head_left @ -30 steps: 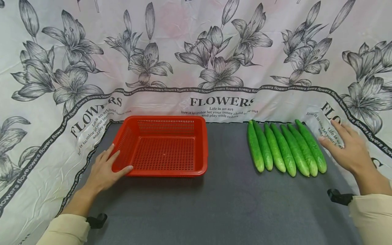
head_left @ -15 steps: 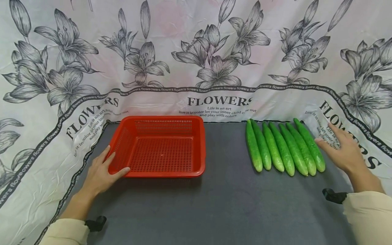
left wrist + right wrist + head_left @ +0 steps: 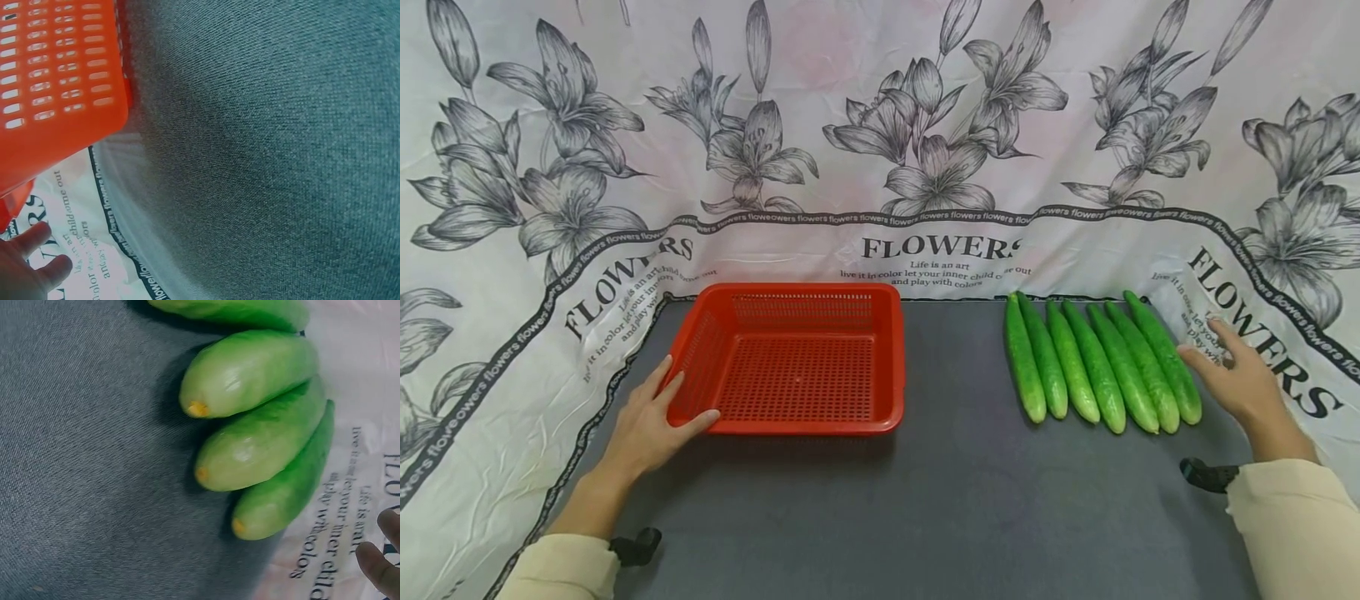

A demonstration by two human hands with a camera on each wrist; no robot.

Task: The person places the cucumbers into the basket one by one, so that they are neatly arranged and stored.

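A red plastic basket [image 3: 801, 423] with slotted walls stands on the grey table, with nothing in it. My left hand [image 3: 643, 425] is at the basket's near left corner, fingers spread and thumb along the front; whether it touches the rim I cannot tell. In the left wrist view, fingertips [image 3: 56, 269] show below the basket wall [image 3: 56, 119]. Several green cucumbers [image 3: 1101, 367] lie side by side at the right. Just right of the outermost cucumber [image 3: 284, 494], my right hand [image 3: 1243, 379] hovers with thumb and fingers apart, holding nothing.
The grey table surface [image 3: 955, 500] stretches between basket and cucumbers and toward me. White cloth [image 3: 936, 258] with flower prints and lettering hangs behind the table and along both sides. A small black device [image 3: 1206, 475] is strapped at each wrist.
My right hand has come slightly lower and closer to me beside the cucumbers. The left hand stays by the basket corner. The head view has shifted slightly.
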